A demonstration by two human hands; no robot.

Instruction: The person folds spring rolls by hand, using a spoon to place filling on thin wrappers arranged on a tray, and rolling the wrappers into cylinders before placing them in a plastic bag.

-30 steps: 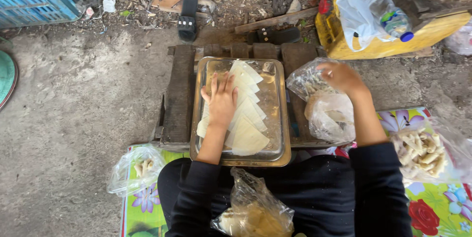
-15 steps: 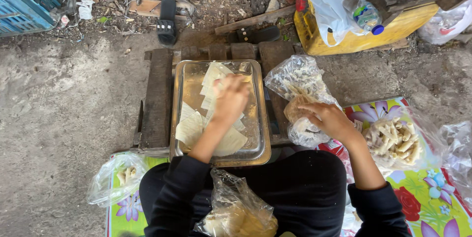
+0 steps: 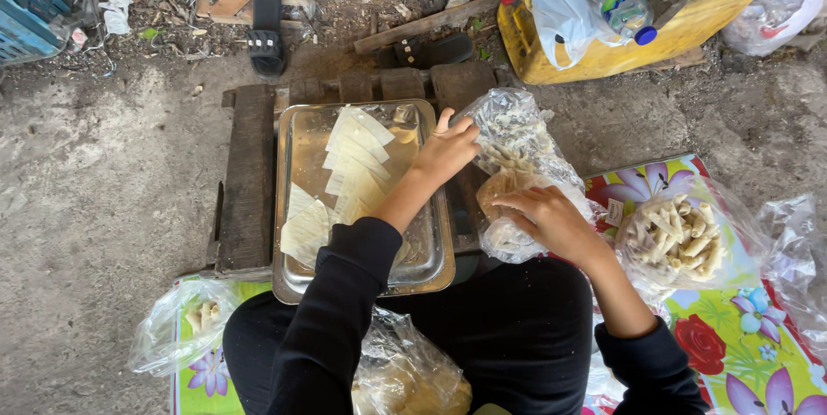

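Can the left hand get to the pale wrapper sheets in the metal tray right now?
Probably yes. The left hand hovers at the right rim of the metal tray, at the mouth of the clear bag. The wrapper sheets lie uncovered beside it, with nothing between them.

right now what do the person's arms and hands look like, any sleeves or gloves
Both arms wear long black sleeves of a soft fabric, pushed up partway so the forearms show. The left hand and right hand are bare: no gloves. No rings, watch or bracelets can be seen from this view.
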